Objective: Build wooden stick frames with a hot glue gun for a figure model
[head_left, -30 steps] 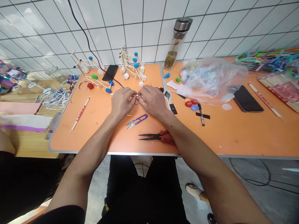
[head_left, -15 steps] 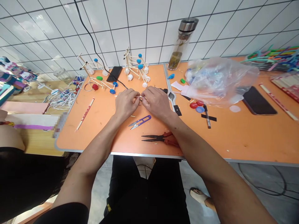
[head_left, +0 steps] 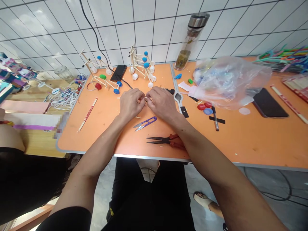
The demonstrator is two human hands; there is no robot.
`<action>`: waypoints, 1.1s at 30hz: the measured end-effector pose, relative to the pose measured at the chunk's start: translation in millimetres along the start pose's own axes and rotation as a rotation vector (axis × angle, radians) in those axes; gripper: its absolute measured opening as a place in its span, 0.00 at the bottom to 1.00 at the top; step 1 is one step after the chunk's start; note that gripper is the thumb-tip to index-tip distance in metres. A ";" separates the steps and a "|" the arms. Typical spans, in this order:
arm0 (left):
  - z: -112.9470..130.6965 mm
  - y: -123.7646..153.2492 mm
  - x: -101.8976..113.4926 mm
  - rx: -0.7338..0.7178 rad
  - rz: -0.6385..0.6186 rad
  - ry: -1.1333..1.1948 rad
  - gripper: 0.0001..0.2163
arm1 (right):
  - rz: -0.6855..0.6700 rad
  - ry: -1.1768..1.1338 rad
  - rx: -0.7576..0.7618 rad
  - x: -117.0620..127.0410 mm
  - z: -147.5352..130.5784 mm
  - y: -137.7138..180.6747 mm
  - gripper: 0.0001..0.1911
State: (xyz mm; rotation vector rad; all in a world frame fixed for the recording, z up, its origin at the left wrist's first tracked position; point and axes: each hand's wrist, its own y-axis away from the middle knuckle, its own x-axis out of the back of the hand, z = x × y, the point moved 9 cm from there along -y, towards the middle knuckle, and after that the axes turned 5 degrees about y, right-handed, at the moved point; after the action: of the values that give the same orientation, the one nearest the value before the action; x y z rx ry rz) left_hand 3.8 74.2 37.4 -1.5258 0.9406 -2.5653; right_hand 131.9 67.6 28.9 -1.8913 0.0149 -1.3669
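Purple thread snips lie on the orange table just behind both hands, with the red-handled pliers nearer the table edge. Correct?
Not quite. The head view shows the purple thread snips in front of the hands, on the near side, between them and the red-handled pliers. The pliers do lie nearer the orange table edge.

Left hand (head_left: 131, 103) and right hand (head_left: 161, 102) pushed closer together, fingertips now nearly meeting over thin wooden stick (head_left: 144, 98). Less stick showing between them than before. Whole view slid a bit: orange table (head_left: 252, 141) and bottle (head_left: 190, 41) shifted right.
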 end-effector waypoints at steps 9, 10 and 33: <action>-4.3 -2.2 0.7 0.036 0.007 0.001 0.05 | 0.082 -0.075 -0.065 1.1 9.5 3.7 0.10; -6.2 -2.6 1.2 0.038 0.018 0.000 0.05 | 0.095 -0.085 -0.080 1.0 12.0 4.3 0.10; -26.9 -2.8 2.9 0.121 0.069 -0.069 0.05 | 0.152 -0.151 -0.153 19.3 26.6 -5.5 0.10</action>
State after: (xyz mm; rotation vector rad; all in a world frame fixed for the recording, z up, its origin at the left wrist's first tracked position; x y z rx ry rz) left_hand -18.5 88.7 31.8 -1.5117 0.8004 -2.4557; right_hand 159.2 78.5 44.6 -2.0715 0.1885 -1.1460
